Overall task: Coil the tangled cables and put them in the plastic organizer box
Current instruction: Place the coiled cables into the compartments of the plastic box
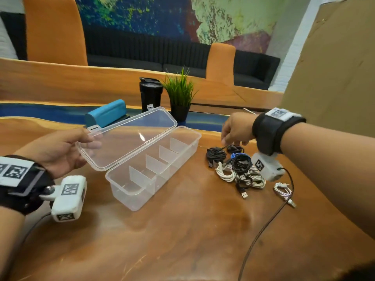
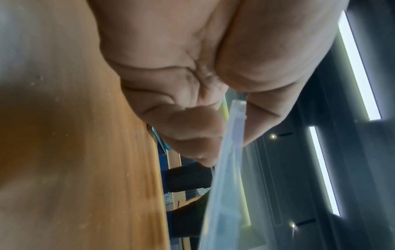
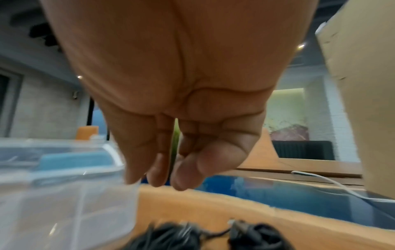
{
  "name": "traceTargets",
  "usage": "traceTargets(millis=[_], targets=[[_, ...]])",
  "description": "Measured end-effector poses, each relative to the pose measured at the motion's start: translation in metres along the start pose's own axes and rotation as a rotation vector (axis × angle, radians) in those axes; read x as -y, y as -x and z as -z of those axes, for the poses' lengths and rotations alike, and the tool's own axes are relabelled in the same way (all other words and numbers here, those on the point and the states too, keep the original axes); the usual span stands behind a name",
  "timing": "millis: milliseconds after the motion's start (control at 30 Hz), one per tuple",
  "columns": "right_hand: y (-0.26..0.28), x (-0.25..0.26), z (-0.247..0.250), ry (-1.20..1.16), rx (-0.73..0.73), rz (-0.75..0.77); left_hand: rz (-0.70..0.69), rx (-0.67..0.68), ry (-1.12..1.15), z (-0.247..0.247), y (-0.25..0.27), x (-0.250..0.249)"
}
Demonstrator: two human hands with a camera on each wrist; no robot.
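A clear plastic organizer box (image 1: 172,175) with several dividers stands on the wooden table, and its hinged lid (image 1: 129,136) is raised. My left hand (image 1: 91,137) pinches the lid's near corner, thumb on top and fingers beneath; the left wrist view shows this hand (image 2: 230,145) gripping the lid (image 2: 226,186). To the box's right lies a pile of cables: a black coil (image 1: 216,155), a smaller black coil (image 1: 235,148), a black bundle with a blue tie (image 1: 241,162) and white cables (image 1: 227,173). My right hand (image 1: 231,140) hovers over the black coils (image 3: 171,240), fingers hanging loosely, holding nothing.
Behind the box stand a blue case (image 1: 105,113), a black tumbler (image 1: 150,94) and a small potted plant (image 1: 179,94). A cardboard sheet (image 1: 334,67) rises at the right. A thin white cable (image 1: 283,189) and the wrist camera's black wire (image 1: 263,230) lie near my right arm.
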State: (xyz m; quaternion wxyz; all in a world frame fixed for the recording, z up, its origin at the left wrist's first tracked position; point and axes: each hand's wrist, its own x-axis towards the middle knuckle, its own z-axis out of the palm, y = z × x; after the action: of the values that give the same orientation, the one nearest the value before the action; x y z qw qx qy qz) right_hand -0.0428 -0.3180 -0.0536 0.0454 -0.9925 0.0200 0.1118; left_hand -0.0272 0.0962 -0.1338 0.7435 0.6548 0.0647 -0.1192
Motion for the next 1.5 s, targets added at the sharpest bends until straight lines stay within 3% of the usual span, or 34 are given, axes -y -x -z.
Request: traceTargets(millis=[200,433,567,667,767,867,967,1100,1233,1333,1500], targets=[[-0.005,0.042,-0.036,0.415,0.114,-0.02,-0.019,0.005,0.127,0.002,0.005,0.007],[-0.011,0.057,-0.046,0.505,0.105,-0.088,-0.049,0.01,0.208,0.001,0.005,0.011],[-0.008,0.058,-0.003,0.28,-0.107,-0.11,-0.095,0.034,0.224,0.008,0.001,0.011],[-0.007,0.058,0.033,-0.125,-0.263,-0.087,-0.138,0.028,0.212,0.01,-0.001,0.013],[-0.016,0.065,0.033,-0.615,-0.154,-0.097,-0.176,0.029,0.206,0.011,-0.003,0.015],[-0.042,0.066,0.009,-0.742,0.04,-0.124,-0.197,0.042,0.197,0.011,-0.003,0.017],[-0.06,0.068,-0.007,-0.677,0.128,-0.165,-0.236,0.058,0.161,0.012,-0.004,0.019],[-0.065,0.077,-0.012,-0.537,0.084,-0.157,-0.261,0.069,0.151,0.015,-0.008,0.019],[-0.06,0.092,-0.013,0.122,-0.163,0.055,-0.279,0.089,0.119,0.018,-0.014,0.02],[-0.054,0.098,-0.017,0.093,-0.274,0.243,-0.279,0.093,0.115,0.02,-0.016,0.02],[-0.057,0.098,-0.02,0.196,-0.194,0.299,-0.256,0.064,0.139,0.02,-0.02,0.023]])
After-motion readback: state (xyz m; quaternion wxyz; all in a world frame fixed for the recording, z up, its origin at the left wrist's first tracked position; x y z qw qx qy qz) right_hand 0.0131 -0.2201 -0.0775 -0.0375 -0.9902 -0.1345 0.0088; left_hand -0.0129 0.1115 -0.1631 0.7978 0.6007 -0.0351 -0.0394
